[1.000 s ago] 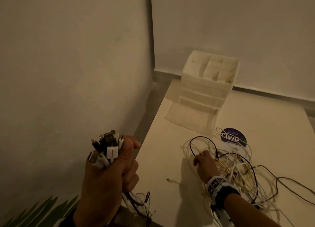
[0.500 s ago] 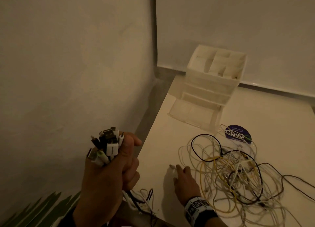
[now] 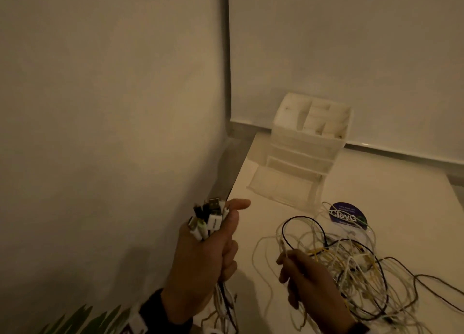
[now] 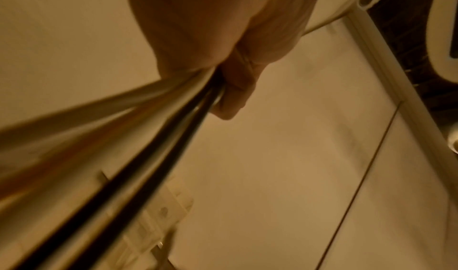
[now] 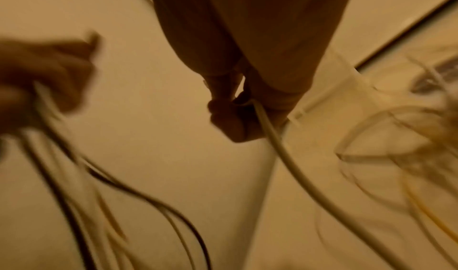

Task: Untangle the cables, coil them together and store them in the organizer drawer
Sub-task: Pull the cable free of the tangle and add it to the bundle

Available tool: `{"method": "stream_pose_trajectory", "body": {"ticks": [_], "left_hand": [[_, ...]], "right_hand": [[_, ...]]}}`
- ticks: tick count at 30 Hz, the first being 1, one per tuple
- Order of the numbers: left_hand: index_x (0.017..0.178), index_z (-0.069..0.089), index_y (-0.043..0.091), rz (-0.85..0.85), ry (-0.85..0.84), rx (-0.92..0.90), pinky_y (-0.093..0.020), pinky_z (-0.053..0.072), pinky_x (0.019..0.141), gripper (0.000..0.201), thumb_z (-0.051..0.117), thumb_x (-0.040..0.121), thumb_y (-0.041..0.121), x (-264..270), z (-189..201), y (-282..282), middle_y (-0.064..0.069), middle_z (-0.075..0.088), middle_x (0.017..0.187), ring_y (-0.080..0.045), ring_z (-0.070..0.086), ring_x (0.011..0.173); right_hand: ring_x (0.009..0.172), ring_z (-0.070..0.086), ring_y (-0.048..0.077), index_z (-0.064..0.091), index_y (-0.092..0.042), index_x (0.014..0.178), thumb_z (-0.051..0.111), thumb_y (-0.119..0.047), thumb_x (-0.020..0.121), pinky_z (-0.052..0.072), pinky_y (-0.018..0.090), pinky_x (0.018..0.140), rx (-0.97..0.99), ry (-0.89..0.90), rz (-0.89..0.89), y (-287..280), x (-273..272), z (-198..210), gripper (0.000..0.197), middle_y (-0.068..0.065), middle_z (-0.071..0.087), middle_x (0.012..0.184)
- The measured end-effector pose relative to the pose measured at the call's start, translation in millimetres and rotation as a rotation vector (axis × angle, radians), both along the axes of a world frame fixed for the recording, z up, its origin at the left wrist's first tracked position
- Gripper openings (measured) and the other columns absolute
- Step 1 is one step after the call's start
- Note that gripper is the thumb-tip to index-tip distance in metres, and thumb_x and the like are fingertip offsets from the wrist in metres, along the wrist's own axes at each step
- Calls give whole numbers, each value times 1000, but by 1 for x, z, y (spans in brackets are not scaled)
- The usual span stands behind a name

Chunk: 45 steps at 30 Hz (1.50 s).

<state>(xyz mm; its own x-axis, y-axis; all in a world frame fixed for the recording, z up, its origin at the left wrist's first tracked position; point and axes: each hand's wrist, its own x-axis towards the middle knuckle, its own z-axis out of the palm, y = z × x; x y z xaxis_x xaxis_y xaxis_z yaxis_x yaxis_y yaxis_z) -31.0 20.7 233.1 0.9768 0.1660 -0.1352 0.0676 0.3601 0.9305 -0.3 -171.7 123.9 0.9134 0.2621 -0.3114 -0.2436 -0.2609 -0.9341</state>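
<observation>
My left hand (image 3: pixel 216 245) is raised off the table's left edge and grips a bundle of cable ends (image 3: pixel 209 217), white and black plugs sticking up above the fist, index finger pointing out. The cords (image 4: pixel 138 129) run down from that fist in the left wrist view. My right hand (image 3: pixel 305 281) is lifted a little above the table and pinches one white cable (image 5: pixel 277 149) near its plug end (image 3: pixel 282 245). A tangle of white, yellow and black cables (image 3: pixel 351 266) lies on the white table (image 3: pixel 376 183) beside it. The white organizer (image 3: pixel 308 142) stands at the back with its bottom drawer (image 3: pixel 281 185) pulled out.
A round purple sticker or disc (image 3: pixel 347 215) lies between the organizer and the tangle. The table's left edge borders a gap along the wall (image 3: pixel 113 107). Green leaves (image 3: pixel 75 321) show at the bottom left. Black cables (image 3: pixel 439 283) trail toward the right edge.
My right hand came off the table at the left of the tangle and rose with a white cable end pinched in it. The left hand moved right, closer to the table, still holding the bundle.
</observation>
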Motion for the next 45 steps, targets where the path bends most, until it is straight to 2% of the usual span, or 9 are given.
{"method": "stream_pose_trajectory", "body": {"ticks": [7,17,20,24,27,30,35,40,45], "left_hand": [[108,72,26,-312,-64,35,-16,19,40,37,52,84,47,31,16,-60,-11,37,73,-13,26,50],[104,72,17,-541,-148,139,-21,30,47,48,52,82,54,39,32,-125,-17,59,84,-20,50,65],[85,71,16,-423,-179,153,-22,43,48,35,53,84,46,42,36,-135,-10,67,84,-17,63,70],[62,59,19,-178,-165,51,-32,53,60,37,50,93,39,65,36,-136,-4,57,69,-16,59,68],[67,49,12,-227,-127,-167,-44,58,70,38,50,89,43,74,44,-129,-4,52,60,-19,61,59],[67,43,16,-169,-157,-211,-21,39,41,42,43,94,48,83,56,-115,4,32,52,-7,31,39],[64,42,19,88,-288,-262,-17,17,34,47,38,99,50,104,76,-67,7,22,50,-5,17,39],[63,34,23,230,-362,-78,-18,13,38,45,44,98,48,97,91,-31,8,19,51,-6,14,41],[71,59,13,-112,-341,465,-13,27,36,19,67,85,22,68,72,-93,11,48,46,-3,34,33]], "right_hand": [[49,48,8,63,-20,83,46,-23,98,40,25,50,68,-342,-118,-23,-22,124,23,5,67,71],[52,60,0,67,-21,76,49,-26,98,41,13,52,-144,-631,-176,-61,-16,145,29,-15,66,63],[56,62,-3,67,-34,80,51,-24,97,44,9,56,-187,-684,-130,-66,-18,140,25,-21,64,59],[56,60,5,52,-51,123,49,-26,97,45,11,61,-211,-679,-89,-78,-30,120,36,-7,66,64],[56,58,7,64,-45,112,47,-34,93,43,14,56,-125,-585,-91,-97,-41,99,28,-4,62,61],[56,55,7,70,-35,91,48,-35,90,42,16,59,-90,-469,-9,-123,-51,75,22,-2,61,61],[60,55,6,67,-30,86,51,-42,84,45,24,61,-162,-225,41,-167,-57,40,20,5,62,66],[61,57,6,68,-31,80,57,-40,88,48,32,66,-272,-161,33,-195,-49,23,16,-3,64,66],[61,60,5,71,-33,77,58,-38,90,45,18,59,-311,-453,33,-183,-30,82,20,-11,67,68]]}}
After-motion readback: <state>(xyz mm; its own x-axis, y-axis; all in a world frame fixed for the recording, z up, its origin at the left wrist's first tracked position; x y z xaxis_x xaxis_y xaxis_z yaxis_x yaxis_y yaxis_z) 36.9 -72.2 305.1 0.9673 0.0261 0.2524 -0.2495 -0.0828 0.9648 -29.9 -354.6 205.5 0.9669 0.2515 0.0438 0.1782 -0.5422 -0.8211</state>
